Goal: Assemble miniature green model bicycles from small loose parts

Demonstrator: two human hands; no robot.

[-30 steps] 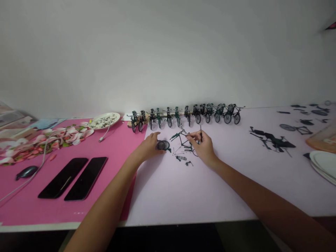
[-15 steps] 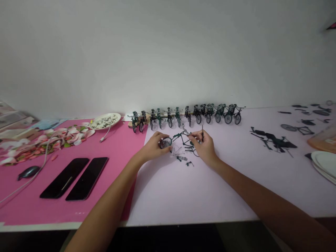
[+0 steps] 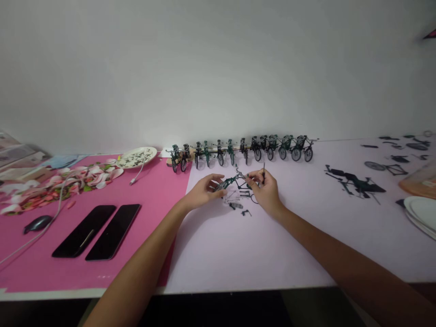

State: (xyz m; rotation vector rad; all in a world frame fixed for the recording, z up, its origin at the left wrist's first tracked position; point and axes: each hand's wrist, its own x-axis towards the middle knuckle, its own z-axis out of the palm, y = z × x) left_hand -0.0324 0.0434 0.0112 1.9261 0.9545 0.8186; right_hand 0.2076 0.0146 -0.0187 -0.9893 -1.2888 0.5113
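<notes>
Head camera, looking forward and down over a long table set against a plain white wall. From my remote station I see two bare forearms reaching in from the bottom edge and meeting near the middle of the pale lilac tabletop (image 3: 238,254).

The left hand (image 3: 203,191) is curled, its fingertips pinched on a small grey spoked wheel (image 3: 220,185). The wheel sits tilted, almost edge-on, at the tips of the fingers and just off the table. It touches or nearly touches the left end of a dark green miniature bicycle frame (image 3: 235,180); I cannot tell which. The frame spans the gap between the two hands.

The right hand (image 3: 266,193) is closed too. A thin dark rod-like tool (image 3: 263,171) stands upright out of its grip, and its fingertips meet the right end of the frame. Just in front of the frame, between the wrists, lie several tiny dark loose parts (image 3: 237,205).

Behind the hands, a row of finished green and black miniature bicycles (image 3: 241,147) stands along the wall. To the left, a bright pink mat (image 3: 143,200) carries two black smartphones (image 3: 112,231) lying side by side, a dark computer mouse (image 3: 36,223), a heap of pink and white petals (image 3: 57,181) and a white plate of small pieces (image 3: 136,156). Well to the right lie black unassembled bicycle pieces (image 3: 354,182) and a stack of white plates (image 3: 420,211).
</notes>
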